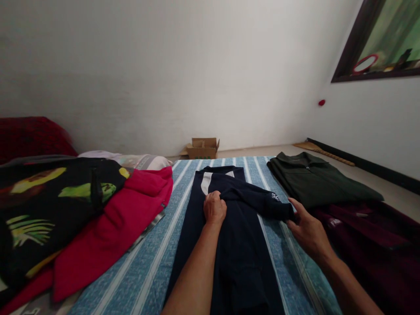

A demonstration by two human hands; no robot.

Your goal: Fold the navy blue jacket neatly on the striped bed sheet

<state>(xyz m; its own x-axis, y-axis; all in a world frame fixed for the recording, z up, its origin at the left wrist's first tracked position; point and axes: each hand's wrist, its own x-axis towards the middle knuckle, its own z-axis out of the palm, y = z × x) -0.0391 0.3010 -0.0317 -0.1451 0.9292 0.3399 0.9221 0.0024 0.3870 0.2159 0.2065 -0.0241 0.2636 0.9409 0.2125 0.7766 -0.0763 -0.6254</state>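
A navy long-sleeved top [243, 245] with white patches near its shoulders lies lengthwise in front of me, its sides folded in. My left hand [215, 209] is closed on the cloth near the upper middle, close to the left white patch. One sleeve [252, 197] stretches across to the right, with white lettering by the cuff. At that cuff, my right hand [306, 229] has its thumb and fingers around the sleeve's end. Beneath the top is a blue bed cover [157, 258] with white stripes.
On the right, a folded dark green jacket [311, 179] lies partly over a maroon garment [370, 245]. A black printed garment [72, 188] and a bright pink one [111, 236] are heaped at the left. An open cardboard box [201, 151] stands near the wall.
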